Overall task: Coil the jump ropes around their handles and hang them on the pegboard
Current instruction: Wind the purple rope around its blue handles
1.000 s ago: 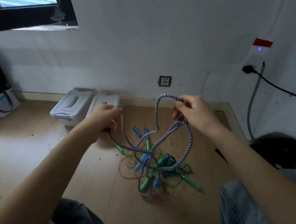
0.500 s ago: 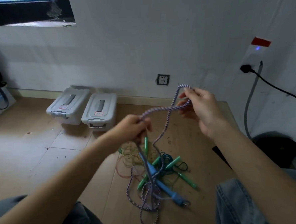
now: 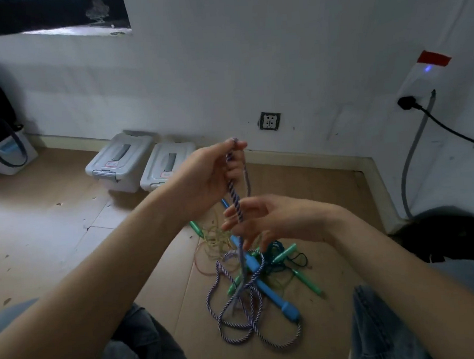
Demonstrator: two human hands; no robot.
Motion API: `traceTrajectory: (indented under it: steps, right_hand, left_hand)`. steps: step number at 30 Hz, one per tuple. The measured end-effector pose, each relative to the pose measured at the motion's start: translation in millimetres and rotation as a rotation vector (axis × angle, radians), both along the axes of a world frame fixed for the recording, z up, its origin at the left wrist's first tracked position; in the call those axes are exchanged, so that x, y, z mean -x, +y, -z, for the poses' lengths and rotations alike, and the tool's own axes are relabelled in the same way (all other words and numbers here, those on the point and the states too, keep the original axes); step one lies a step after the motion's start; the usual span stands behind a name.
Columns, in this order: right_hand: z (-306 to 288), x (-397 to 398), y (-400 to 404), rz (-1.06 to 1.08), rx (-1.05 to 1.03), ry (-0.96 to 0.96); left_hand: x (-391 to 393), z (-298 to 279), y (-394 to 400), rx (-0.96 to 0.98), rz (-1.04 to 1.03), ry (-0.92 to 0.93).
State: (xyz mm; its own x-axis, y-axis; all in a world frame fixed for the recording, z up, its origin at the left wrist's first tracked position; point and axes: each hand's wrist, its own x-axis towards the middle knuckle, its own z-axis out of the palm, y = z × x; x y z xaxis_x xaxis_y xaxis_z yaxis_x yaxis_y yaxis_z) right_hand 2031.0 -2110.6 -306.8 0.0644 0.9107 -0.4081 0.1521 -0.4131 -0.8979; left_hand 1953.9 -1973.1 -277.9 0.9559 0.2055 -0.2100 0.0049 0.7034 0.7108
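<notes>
The purple-and-white twisted jump rope [image 3: 241, 304] hangs doubled from my left hand [image 3: 208, 178], which is raised and pinches the fold at its top. Just below, my right hand [image 3: 269, 223] holds the two hanging strands between thumb and fingers. The rest of the rope lies in loose loops on the floor, ending at a blue handle [image 3: 276, 296]. Under it lies a tangle of other jump ropes with green handles [image 3: 306, 282] and thin yellow, red and dark green cords [image 3: 214, 243]. No pegboard is in view.
Two grey lidded boxes [image 3: 121, 164] stand against the white wall at the back. A bag [image 3: 3, 149] sits at far left. A black cable [image 3: 449, 130] and grey hose run down the right wall to a dark object [image 3: 444, 236]. My knees frame the pile.
My left hand has risen and now pinches the rope's fold at the top. My right hand has dropped from that fold to the strands below. The blue handle has slid nearer on the floor.
</notes>
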Motion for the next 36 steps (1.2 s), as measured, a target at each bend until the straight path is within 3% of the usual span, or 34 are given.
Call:
traceTrajectory:
  steps: [1, 3, 5, 6, 7, 8, 10, 11, 13, 14, 15, 17, 18, 20, 22, 25, 27, 29, 31, 34, 36]
  right_hand:
    - [-1.1, 2.1, 0.5, -0.008, 0.001, 0.038]
    - [-8.5, 3.1, 0.7, 0.096, -0.089, -0.048]
    - [-17.0, -5.7, -2.6, 0.213, -0.246, -0.509]
    - [-21.1, -11.4, -5.3, 0.228, -0.321, -0.761]
    - [-25.4, -14.5, -7.2, 0.222, -0.385, -0.876]
    - [-28.3, -15.7, -8.8, 0.207, -0.442, -0.859]
    - [-33.6, -9.5, -10.6, 0.211, -0.557, -0.53]
    - [-34.8, -6.3, -9.7, 0.245, -0.612, -0.357]
    - [-38.6, -9.7, -10.4, 0.453, -0.71, -0.087]
    - [-40.3, -16.3, -12.6, 0.614, -0.742, -0.051]
    - [-41.3, -25.6, -16.7, 0.768, -0.73, -0.134]
    - [-39.4, -44.5, -26.7, 0.827, -0.471, -0.61]
    - [-35.1, -49.4, -30.3, 0.71, -0.238, -0.833]
    - [-23.2, -46.8, -33.4, 0.424, 0.17, -1.006]
    - [-19.6, -38.7, -29.8, 0.222, 0.153, -0.891]
    - [-27.6, -29.8, -23.8, -0.031, -0.052, -0.355]
    - [-28.7, -28.2, -25.3, -0.062, -0.069, -0.288]
    - [-27.0, -30.8, -25.2, 0.101, -0.132, -0.36]
    - [-22.7, -38.6, -22.5, 0.44, -0.269, -0.444]
    - [-23.3, -52.0, -23.5, 0.939, -0.431, -0.428]
    - [-20.1, -57.8, -28.1, 0.884, -0.297, -0.567]
  left_hand:
    - [-0.2, -0.8, 1.1, -0.066, -0.037, 0.005]
    - [1.8, 5.3, 4.1, -0.641, -0.14, 0.191]
    - [7.3, 15.8, 9.8, -1.24, -0.249, 0.498]
    - [9.2, 19.4, 13.9, -1.397, -0.26, 0.566]
    - [11.6, 20.8, 16.6, -1.438, -0.194, 0.484]
    - [13.8, 20.5, 17.2, -1.341, -0.043, 0.308]
    - [16.5, 17.4, 8.6, -0.985, 0.323, 0.035]
    - [15.6, 22.0, 1.0, -0.919, 0.451, -0.006]
    - [14.5, 41.3, -13.2, -1.024, 0.648, 0.101]
    - [14.3, 53.9, -18.8, -1.124, 0.755, 0.184]
    - [14.8, 65.5, -20.9, -1.212, 0.846, 0.26]
    - [17.5, 71.7, -16.9, -1.209, 0.839, 0.346]
    - [18.0, 66.5, -11.4, -1.099, 0.739, 0.355]
    - [15.3, 46.3, -0.3, -0.937, 0.551, 0.282]
    - [13.5, 26.3, 1.8, -0.914, 0.47, 0.199]
    - [11.8, 14.2, -9.3, -0.945, 0.446, 0.15]
    - [10.5, 13.4, -11.9, -0.943, 0.397, 0.134]
    - [11.4, 17.9, -4.5, -0.927, 0.371, 0.105]
    - [13.9, 26.3, 1.8, -0.953, 0.433, 0.162]
    - [20.0, 50.0, -0.2, -1.186, 0.79, 0.461]
    - [22.6, 55.5, -3.2, -1.355, 0.96, 0.599]
